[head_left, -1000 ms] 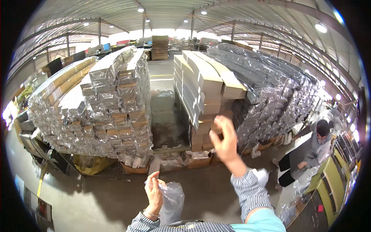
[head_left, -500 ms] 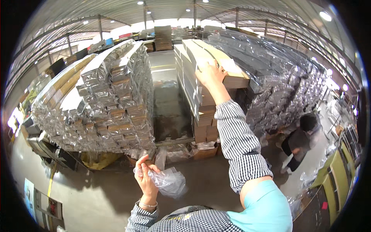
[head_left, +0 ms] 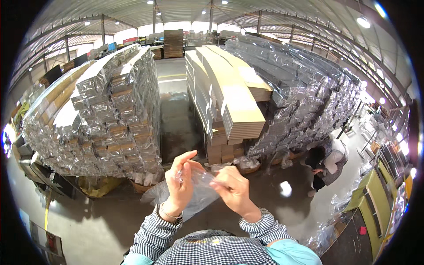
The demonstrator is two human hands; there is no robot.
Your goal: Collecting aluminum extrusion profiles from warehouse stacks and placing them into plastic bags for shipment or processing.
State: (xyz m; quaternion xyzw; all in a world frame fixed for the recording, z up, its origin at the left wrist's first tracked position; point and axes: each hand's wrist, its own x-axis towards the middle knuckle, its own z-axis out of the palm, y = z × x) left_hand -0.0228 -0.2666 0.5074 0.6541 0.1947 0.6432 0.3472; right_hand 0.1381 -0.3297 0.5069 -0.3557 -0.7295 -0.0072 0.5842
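Note:
A thin, clear plastic bag (head_left: 199,201) stretches between my two hands, low in front of the stacks. My left hand (head_left: 179,185) grips it with the thumb and some fingers raised. At its other edge my right hand (head_left: 234,189) pinches the film between thumb and fingers. Beyond them, a stack of long flat boards (head_left: 240,108) with a pale yellow top juts toward me, past its neighbours. Another yellow-topped stack (head_left: 256,84) lies just right of it, with a white sheet on top. Neither hand touches the boards.
Plastic-wrapped bundles (head_left: 110,115) are piled high on the left, dark wrapped ones (head_left: 304,88) on the right. A dark pallet surface (head_left: 179,128) lies between the piles. At the right a person (head_left: 327,163) bends low near the floor. Olive-green panels (head_left: 371,198) stand at far right.
My right hand has left the boards and come down to the plastic, now spread wider. One yellow-topped stack sticks out farther toward me. The person at the right has shifted and bent over.

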